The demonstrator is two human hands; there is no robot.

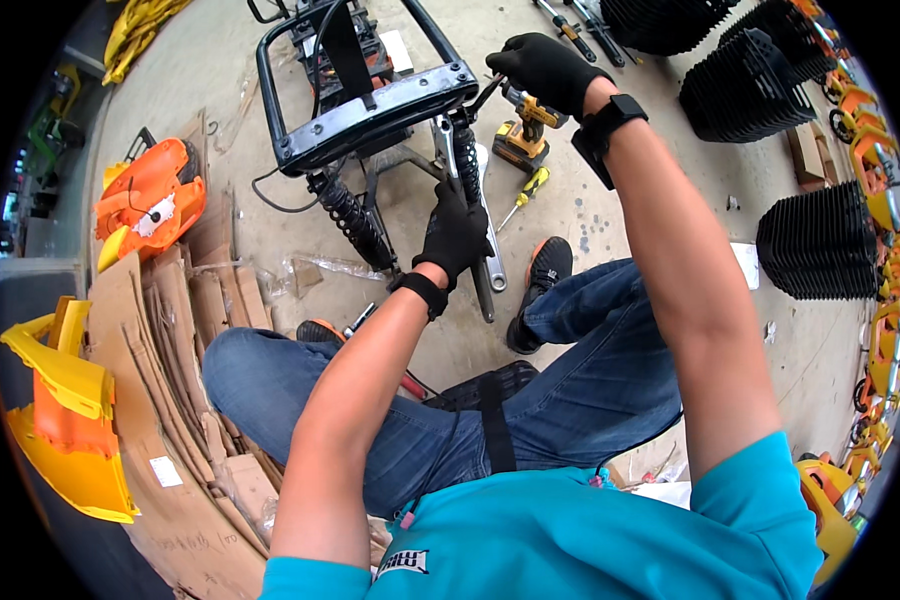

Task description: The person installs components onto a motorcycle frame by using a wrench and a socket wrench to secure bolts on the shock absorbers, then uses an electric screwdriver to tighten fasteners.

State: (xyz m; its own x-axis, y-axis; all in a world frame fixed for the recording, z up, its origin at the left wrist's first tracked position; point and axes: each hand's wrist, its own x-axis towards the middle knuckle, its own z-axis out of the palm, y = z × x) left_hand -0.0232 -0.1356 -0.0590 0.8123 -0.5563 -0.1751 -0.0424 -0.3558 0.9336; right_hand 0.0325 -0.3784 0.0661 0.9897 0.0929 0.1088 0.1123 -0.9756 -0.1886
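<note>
Black metal frame (pixel 370 110) of a small vehicle, upside down or tilted on the concrete floor (pixel 590 200), near its far middle, just ahead of the knees; probably propped that way to bring the suspension mounts within reach. Stacks of black ribbed parts (pixel 820 240) along the right edge of the floor, flattened cardboard (pixel 170 380) along the left edge, with orange and yellow body panels (pixel 65 420) at the lower left and an orange shell (pixel 150 200) above them. 2 coil shock absorbers on the frame: 1 (pixel 355 220) hanging free on the left side, the other (pixel 467 165) gripped at mid-length by the gloved left hand (pixel 455 235), fingers clamped around it, seemingly to steady it against the silver arm (pixel 488 255) beside it. Gloved right hand (pixel 550 70) at the frame's upper right corner, fingers closed on a thin dark tool (pixel 487 93) whose tip meets the frame where the shock's top end sits; kind of tool too small to tell. Yellow cordless drill (pixel 522 135) on the floor just beside the right wrist, a yellow-handled screwdriver (pixel 525 190) just below it, both within easy reach.
</note>
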